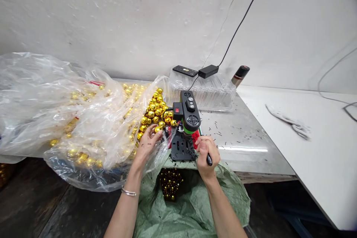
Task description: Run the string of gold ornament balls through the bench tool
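My left hand (149, 142) holds a shiny gold ball (157, 129) at its fingertips, beside the heap of gold balls (152, 113) spilling from a clear plastic bag (111, 134). Wrapped round the black handle (209, 160) of a small press is my right hand (206, 152). The press has a black head (190, 109) with round grilles and a black base plate (182, 148), which stands between my hands. Small red pieces (195, 137) lie behind the base, near my right fingers.
Below the table edge a green sack (228, 193) hangs open with gold balls (171, 184) inside. Behind the press are clear plastic boxes (206, 91), a black adapter (208, 71), a phone (185, 70) and a dark can (240, 76). A white glove (290, 122) lies at the right.
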`<move>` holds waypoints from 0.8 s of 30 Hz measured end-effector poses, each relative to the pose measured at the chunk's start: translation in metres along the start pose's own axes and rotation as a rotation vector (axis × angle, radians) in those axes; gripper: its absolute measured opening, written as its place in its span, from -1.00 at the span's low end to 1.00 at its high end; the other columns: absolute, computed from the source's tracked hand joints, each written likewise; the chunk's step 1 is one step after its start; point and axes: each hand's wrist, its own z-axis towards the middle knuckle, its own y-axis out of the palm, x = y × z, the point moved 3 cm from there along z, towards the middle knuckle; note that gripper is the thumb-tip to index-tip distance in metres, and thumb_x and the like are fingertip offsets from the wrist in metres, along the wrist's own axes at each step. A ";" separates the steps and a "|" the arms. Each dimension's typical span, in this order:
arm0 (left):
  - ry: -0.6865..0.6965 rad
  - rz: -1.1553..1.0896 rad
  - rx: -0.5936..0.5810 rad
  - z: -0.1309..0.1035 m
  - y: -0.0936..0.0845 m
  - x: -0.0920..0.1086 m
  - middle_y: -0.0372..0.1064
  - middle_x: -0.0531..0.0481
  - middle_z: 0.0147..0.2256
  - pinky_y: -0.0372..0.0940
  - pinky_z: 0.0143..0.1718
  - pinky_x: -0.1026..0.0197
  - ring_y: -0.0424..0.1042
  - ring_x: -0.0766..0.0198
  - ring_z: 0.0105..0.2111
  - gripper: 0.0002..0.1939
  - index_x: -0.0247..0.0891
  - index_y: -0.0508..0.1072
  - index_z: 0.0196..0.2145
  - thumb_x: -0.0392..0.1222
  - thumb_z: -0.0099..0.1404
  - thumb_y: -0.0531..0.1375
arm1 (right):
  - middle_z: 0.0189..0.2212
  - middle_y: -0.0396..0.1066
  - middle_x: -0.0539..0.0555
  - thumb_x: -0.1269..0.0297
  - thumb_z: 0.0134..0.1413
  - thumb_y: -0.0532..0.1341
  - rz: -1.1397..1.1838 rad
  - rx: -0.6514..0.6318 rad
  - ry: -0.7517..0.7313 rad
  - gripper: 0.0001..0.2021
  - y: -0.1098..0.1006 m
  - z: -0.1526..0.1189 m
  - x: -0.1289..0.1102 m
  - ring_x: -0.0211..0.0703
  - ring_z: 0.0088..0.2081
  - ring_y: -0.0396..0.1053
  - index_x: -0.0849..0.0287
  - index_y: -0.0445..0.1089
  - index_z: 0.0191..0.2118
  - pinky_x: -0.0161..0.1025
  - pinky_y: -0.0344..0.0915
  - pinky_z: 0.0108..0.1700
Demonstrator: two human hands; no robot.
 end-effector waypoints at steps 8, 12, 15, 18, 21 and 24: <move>-0.195 -0.352 -0.128 -0.030 0.037 -0.027 0.54 -0.09 -0.15 0.41 -0.16 0.18 0.53 0.25 -0.28 -0.48 -0.25 0.50 0.02 -0.04 0.13 0.39 | -0.51 0.28 -0.02 0.53 0.28 0.01 -0.017 -0.012 -0.016 -0.69 0.000 0.002 -0.002 -0.24 -0.40 0.32 0.11 0.19 -0.48 -0.25 0.23 -0.36; 0.000 0.096 -0.127 -0.028 0.055 -0.038 0.55 -0.12 -0.16 0.38 -0.04 0.08 0.52 0.15 -0.20 -0.54 -0.27 0.50 0.04 -0.07 0.22 0.30 | -0.52 0.28 -0.02 0.52 0.28 0.01 -0.027 -0.015 -0.038 -0.70 0.000 0.002 -0.002 -0.24 -0.41 0.31 0.10 0.20 -0.48 -0.25 0.23 -0.37; 0.187 0.427 -0.109 -0.028 0.065 -0.040 0.55 -0.18 -0.12 0.35 0.04 -0.03 0.52 0.05 -0.12 -0.59 -0.30 0.49 0.04 -0.12 0.25 0.26 | -0.52 0.29 -0.01 0.50 0.29 0.01 -0.028 -0.020 -0.028 -0.70 -0.001 0.000 -0.001 -0.22 -0.41 0.32 0.10 0.22 -0.48 -0.23 0.24 -0.36; 0.332 0.608 -0.096 -0.029 0.070 -0.039 0.54 -0.21 -0.09 0.36 0.04 -0.04 0.51 0.02 -0.08 -0.64 -0.30 0.49 0.01 -0.15 0.27 0.26 | -0.50 0.32 0.00 0.48 0.30 0.01 -0.022 -0.029 -0.014 -0.70 -0.001 -0.001 0.001 -0.21 -0.40 0.33 0.11 0.23 -0.48 -0.23 0.24 -0.36; 0.427 0.693 -0.107 -0.028 0.074 -0.039 0.54 -0.17 -0.13 0.38 -0.01 0.00 0.51 0.05 -0.12 -0.68 -0.26 0.49 -0.02 -0.19 0.27 0.25 | -0.50 0.31 -0.01 0.49 0.30 0.01 -0.017 -0.034 -0.023 -0.70 -0.001 -0.001 0.001 -0.23 -0.41 0.33 0.11 0.23 -0.47 -0.24 0.24 -0.36; 0.488 0.706 -0.127 -0.024 0.078 -0.042 0.53 -0.18 -0.12 0.38 0.00 -0.03 0.50 0.02 -0.10 -0.70 -0.25 0.51 -0.04 -0.16 0.27 0.27 | -0.50 0.31 -0.01 0.50 0.29 0.01 -0.022 -0.033 -0.024 -0.71 -0.001 -0.001 0.000 -0.23 -0.41 0.33 0.11 0.22 -0.47 -0.24 0.25 -0.36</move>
